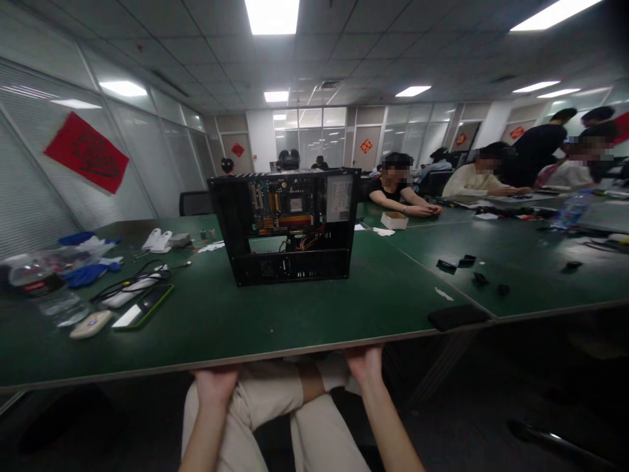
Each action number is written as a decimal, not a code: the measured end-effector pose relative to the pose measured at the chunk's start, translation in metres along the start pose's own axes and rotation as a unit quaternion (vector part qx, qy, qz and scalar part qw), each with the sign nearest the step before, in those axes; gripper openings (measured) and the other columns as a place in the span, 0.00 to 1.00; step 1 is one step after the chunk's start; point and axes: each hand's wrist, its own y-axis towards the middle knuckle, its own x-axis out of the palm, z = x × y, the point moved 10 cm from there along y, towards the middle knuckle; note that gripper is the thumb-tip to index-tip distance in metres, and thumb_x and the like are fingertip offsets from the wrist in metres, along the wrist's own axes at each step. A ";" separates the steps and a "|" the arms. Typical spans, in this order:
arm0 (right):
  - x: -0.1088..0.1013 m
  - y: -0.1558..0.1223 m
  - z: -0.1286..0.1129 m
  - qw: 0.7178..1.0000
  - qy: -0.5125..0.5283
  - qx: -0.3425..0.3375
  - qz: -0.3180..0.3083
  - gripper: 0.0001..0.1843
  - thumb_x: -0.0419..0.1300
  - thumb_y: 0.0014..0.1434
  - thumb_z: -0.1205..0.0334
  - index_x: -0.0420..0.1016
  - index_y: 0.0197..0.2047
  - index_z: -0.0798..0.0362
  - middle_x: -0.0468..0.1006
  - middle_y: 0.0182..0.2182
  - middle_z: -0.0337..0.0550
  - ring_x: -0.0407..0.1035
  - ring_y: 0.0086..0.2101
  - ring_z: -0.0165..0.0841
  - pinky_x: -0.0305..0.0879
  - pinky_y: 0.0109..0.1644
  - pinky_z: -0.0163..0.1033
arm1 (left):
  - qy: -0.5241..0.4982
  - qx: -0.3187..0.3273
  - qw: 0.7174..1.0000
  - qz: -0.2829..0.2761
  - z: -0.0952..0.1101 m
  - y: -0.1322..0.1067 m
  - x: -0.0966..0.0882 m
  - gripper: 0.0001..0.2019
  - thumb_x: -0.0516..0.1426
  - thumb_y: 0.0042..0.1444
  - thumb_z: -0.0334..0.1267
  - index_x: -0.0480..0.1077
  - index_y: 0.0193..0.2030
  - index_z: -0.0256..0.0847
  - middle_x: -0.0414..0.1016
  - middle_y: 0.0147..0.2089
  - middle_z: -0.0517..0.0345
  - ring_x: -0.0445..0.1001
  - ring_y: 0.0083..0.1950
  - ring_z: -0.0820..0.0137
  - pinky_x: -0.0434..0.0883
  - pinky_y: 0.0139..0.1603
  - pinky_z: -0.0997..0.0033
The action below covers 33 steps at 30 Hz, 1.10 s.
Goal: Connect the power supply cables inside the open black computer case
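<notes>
An open black computer case (289, 226) stands upright in the middle of the green table (295, 321), its motherboard and cables showing. My left hand (215, 383) and my right hand (364, 362) reach under the table's near edge, above my lap in light trousers. The tabletop hides the fingers of both hands, so what they touch cannot be made out.
At the left lie a phone (143, 307), cables, blue gloves (88, 274), a plastic bottle (52, 298) and a small white device (91, 324). A black pad (457, 316) sits near the right corner. Several people sit and stand at tables behind, beside a small box (394, 220).
</notes>
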 end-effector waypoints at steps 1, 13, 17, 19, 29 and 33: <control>0.001 0.000 0.001 1.000 0.005 0.001 0.001 0.25 0.58 0.55 0.37 0.77 0.47 0.44 0.83 0.40 0.40 0.76 0.41 0.40 0.73 0.41 0.45 | 0.001 0.001 1.000 0.010 0.001 0.000 -0.002 0.21 0.54 0.62 0.50 0.71 0.60 0.54 0.74 0.62 0.55 0.72 0.63 0.58 0.71 0.60 0.50; -0.003 0.002 0.006 1.000 -0.002 0.004 -0.025 0.27 0.59 0.55 0.39 0.75 0.53 0.43 0.82 0.45 0.39 0.75 0.43 0.42 0.72 0.45 0.49 | -0.017 -0.001 0.998 0.062 0.008 0.002 -0.049 0.19 0.50 0.66 0.40 0.72 0.60 0.54 0.78 0.56 0.55 0.78 0.55 0.61 0.75 0.56 0.58; -0.013 0.003 0.007 1.000 0.003 0.001 0.001 0.24 0.59 0.56 0.40 0.76 0.50 0.43 0.83 0.40 0.36 0.76 0.38 0.39 0.73 0.43 0.48 | 0.015 0.004 0.997 0.073 0.009 -0.003 -0.050 0.19 0.51 0.66 0.39 0.71 0.60 0.53 0.78 0.56 0.54 0.79 0.54 0.61 0.78 0.51 0.60; -0.014 0.002 0.006 1.000 0.016 0.004 0.016 0.23 0.59 0.57 0.41 0.77 0.49 0.44 0.83 0.39 0.36 0.76 0.36 0.38 0.73 0.43 0.47 | 0.037 0.018 0.996 0.083 0.012 -0.005 -0.049 0.19 0.51 0.66 0.39 0.71 0.61 0.52 0.78 0.56 0.54 0.79 0.54 0.61 0.78 0.51 0.59; -0.042 0.012 0.012 0.995 -0.027 -0.053 0.084 0.30 0.53 0.56 0.31 0.78 0.46 0.45 0.83 0.31 0.36 0.74 0.31 0.37 0.72 0.37 0.44 | 0.072 0.037 0.989 0.125 0.013 -0.014 -0.055 0.19 0.50 0.66 0.45 0.70 0.62 0.58 0.79 0.55 0.58 0.79 0.54 0.62 0.75 0.56 0.56; -0.055 0.007 0.011 0.990 -0.091 -0.066 0.084 0.27 0.58 0.51 0.31 0.76 0.36 0.46 0.79 0.25 0.35 0.72 0.28 0.36 0.70 0.35 0.43 | 0.067 0.064 0.993 0.075 0.015 -0.013 -0.057 0.21 0.53 0.63 0.53 0.67 0.63 0.63 0.78 0.57 0.62 0.78 0.55 0.62 0.76 0.55 0.59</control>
